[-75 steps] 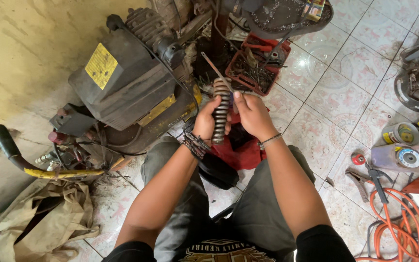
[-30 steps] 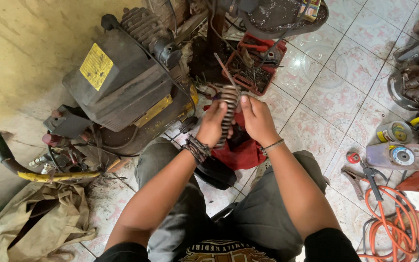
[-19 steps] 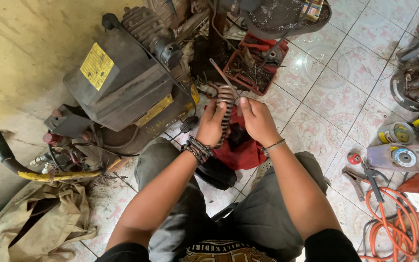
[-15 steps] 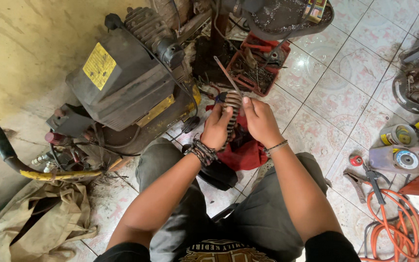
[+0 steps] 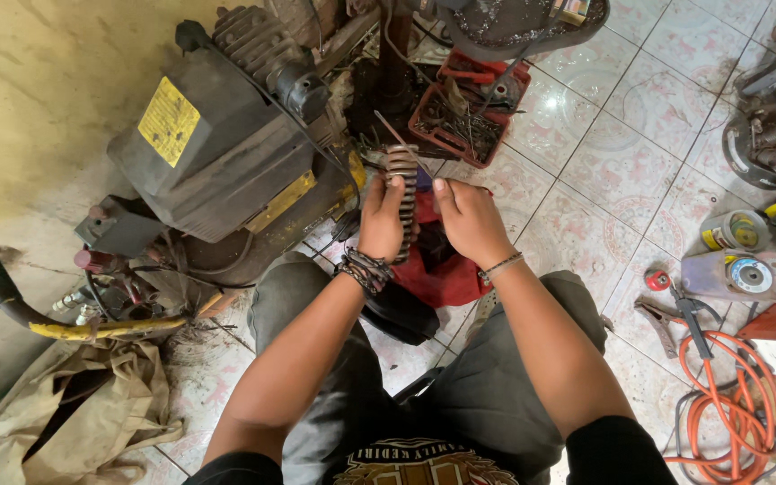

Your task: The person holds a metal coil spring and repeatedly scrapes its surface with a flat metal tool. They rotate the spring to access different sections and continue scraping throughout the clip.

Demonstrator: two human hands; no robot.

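A dark ribbed coil spring on a thin metal rod stands upright between my hands, over a red cloth on my lap. My left hand wraps around the lower part of the spring; several dark bracelets circle its wrist. My right hand is beside it on the right, its fingertips against the spring's upper part near the rod. The rod sticks up and to the left past the spring. My knees in grey trousers frame the cloth.
A grimy black machine with a yellow label stands at the left. A red tray of small parts lies ahead. An orange hose, an angle grinder and pliers lie at the right. A tan bag is at the lower left.
Both hands stay on the spring in front of me, shifting slightly. The view has tilted a little; the rod's tip has wobbled.
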